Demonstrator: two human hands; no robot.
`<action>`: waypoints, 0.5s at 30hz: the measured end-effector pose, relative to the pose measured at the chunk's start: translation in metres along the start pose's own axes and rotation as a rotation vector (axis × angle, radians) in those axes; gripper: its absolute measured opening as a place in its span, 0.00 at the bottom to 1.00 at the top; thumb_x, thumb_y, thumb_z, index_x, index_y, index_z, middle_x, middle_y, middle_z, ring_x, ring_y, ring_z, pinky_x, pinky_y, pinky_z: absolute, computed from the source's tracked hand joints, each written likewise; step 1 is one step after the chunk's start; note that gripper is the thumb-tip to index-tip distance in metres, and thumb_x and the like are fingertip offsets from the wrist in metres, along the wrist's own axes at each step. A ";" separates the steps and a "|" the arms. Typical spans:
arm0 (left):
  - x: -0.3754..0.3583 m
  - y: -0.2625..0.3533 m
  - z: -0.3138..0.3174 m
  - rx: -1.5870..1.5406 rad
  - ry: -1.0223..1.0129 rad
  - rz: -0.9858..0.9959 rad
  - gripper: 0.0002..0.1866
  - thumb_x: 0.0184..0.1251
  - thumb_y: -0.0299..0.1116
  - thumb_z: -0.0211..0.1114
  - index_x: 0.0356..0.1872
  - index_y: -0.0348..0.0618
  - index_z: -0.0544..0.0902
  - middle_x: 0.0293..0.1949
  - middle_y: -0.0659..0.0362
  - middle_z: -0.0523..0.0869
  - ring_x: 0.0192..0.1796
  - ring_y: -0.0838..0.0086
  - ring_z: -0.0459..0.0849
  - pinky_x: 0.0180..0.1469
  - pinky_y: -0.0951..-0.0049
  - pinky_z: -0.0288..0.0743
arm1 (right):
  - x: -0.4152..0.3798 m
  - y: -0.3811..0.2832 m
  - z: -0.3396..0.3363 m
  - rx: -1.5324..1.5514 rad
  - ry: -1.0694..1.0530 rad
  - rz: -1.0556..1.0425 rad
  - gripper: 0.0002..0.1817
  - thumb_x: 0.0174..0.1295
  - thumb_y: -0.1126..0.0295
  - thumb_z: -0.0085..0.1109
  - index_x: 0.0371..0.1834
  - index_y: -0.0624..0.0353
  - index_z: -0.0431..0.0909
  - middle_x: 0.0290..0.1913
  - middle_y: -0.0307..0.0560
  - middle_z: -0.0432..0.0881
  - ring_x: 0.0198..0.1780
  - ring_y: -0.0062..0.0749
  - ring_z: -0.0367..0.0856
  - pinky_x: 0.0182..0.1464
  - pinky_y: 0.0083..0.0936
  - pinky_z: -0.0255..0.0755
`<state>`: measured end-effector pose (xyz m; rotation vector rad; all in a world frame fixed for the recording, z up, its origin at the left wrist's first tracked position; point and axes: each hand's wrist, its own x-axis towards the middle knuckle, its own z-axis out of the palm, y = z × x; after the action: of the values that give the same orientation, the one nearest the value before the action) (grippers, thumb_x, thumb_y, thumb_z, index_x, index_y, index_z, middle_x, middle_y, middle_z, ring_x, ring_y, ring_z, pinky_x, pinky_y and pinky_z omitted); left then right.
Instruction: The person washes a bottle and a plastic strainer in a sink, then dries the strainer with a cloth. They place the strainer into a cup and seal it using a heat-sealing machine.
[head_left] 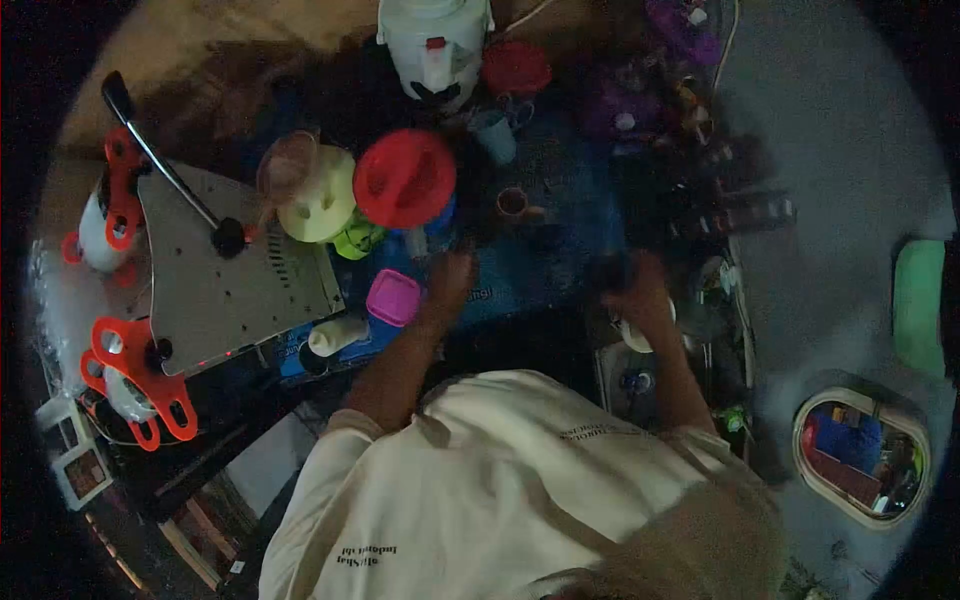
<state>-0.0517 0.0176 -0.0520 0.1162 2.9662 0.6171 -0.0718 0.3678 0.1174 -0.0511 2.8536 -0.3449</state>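
My left hand [452, 275] is over the blue table covering [555, 265], between a pink square-lidded container [394, 297] and a small brown cup [512, 203]. Its fingers are dark and blurred, so I cannot make out their pose. My right hand [642, 290] is at the table's right side, just above a white round item [637, 336] that my wrist partly covers. Shadow hides those fingers too. Beyond my left hand stand a red-lidded container [405, 178] and a pale yellow-lidded one [318, 200].
A grey panelled machine [225, 290] with a long black-ended lever [165, 165] fills the left. At the back are a white jug-like appliance [435, 50], a red round item [517, 67] and a pale mug [495, 135]. A pale bottle [338, 335] lies near the front edge.
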 end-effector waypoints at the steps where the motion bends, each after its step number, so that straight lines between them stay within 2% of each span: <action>1: 0.000 -0.002 -0.001 -0.083 0.032 0.058 0.21 0.70 0.37 0.57 0.61 0.40 0.76 0.34 0.42 0.85 0.37 0.45 0.85 0.39 0.48 0.78 | -0.011 -0.006 0.002 0.016 -0.059 -0.009 0.55 0.40 0.55 0.83 0.71 0.65 0.61 0.66 0.65 0.70 0.65 0.58 0.73 0.64 0.47 0.70; 3: -0.011 -0.005 -0.003 -0.170 0.065 0.108 0.18 0.70 0.36 0.56 0.56 0.38 0.78 0.34 0.41 0.84 0.37 0.45 0.85 0.38 0.48 0.78 | -0.028 -0.022 0.009 0.051 -0.181 -0.034 0.56 0.40 0.55 0.83 0.71 0.66 0.60 0.69 0.65 0.67 0.67 0.58 0.71 0.67 0.45 0.68; 5: -0.039 -0.005 -0.011 -0.186 0.037 0.085 0.14 0.71 0.36 0.57 0.47 0.36 0.80 0.33 0.41 0.84 0.36 0.45 0.85 0.38 0.48 0.78 | -0.038 -0.044 0.015 0.094 -0.299 -0.060 0.58 0.39 0.55 0.83 0.72 0.67 0.59 0.71 0.65 0.64 0.70 0.59 0.68 0.71 0.43 0.65; 9: -0.113 0.013 -0.108 -0.297 -0.101 -0.035 0.14 0.70 0.37 0.60 0.47 0.36 0.81 0.33 0.41 0.84 0.36 0.47 0.86 0.37 0.49 0.77 | -0.050 -0.108 0.028 0.180 -0.333 -0.164 0.56 0.39 0.58 0.83 0.70 0.68 0.60 0.70 0.64 0.65 0.72 0.58 0.65 0.72 0.44 0.64; 10: -0.129 0.012 -0.121 -0.612 -0.103 -0.191 0.14 0.70 0.38 0.61 0.48 0.38 0.81 0.34 0.41 0.84 0.37 0.47 0.86 0.38 0.49 0.78 | -0.046 -0.119 0.045 0.183 -0.353 -0.217 0.54 0.40 0.58 0.82 0.70 0.68 0.61 0.70 0.64 0.65 0.72 0.58 0.65 0.71 0.45 0.65; 12: -0.146 0.018 -0.159 -0.916 -0.107 -0.336 0.15 0.69 0.38 0.62 0.50 0.41 0.82 0.34 0.41 0.84 0.38 0.47 0.86 0.40 0.49 0.79 | -0.037 -0.148 0.060 0.196 -0.360 -0.267 0.53 0.40 0.59 0.82 0.69 0.68 0.62 0.70 0.65 0.65 0.72 0.58 0.64 0.71 0.45 0.66; 14: -0.155 0.034 -0.203 -0.231 0.212 0.164 0.14 0.67 0.38 0.65 0.50 0.43 0.82 0.36 0.42 0.84 0.41 0.48 0.86 0.41 0.52 0.80 | -0.021 -0.178 0.066 0.230 -0.387 -0.356 0.47 0.41 0.61 0.81 0.64 0.68 0.65 0.59 0.64 0.73 0.62 0.58 0.75 0.64 0.45 0.72; 15: -0.163 0.033 -0.211 -0.222 0.210 0.173 0.14 0.67 0.38 0.65 0.50 0.43 0.82 0.36 0.42 0.84 0.41 0.48 0.86 0.41 0.52 0.80 | -0.013 -0.190 0.076 0.241 -0.378 -0.355 0.47 0.41 0.61 0.81 0.64 0.68 0.65 0.59 0.64 0.73 0.62 0.58 0.75 0.64 0.45 0.72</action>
<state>0.0855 -0.0511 0.1681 0.3092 3.0806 1.0351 -0.0384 0.1670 0.0954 -0.5210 2.4029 -0.6685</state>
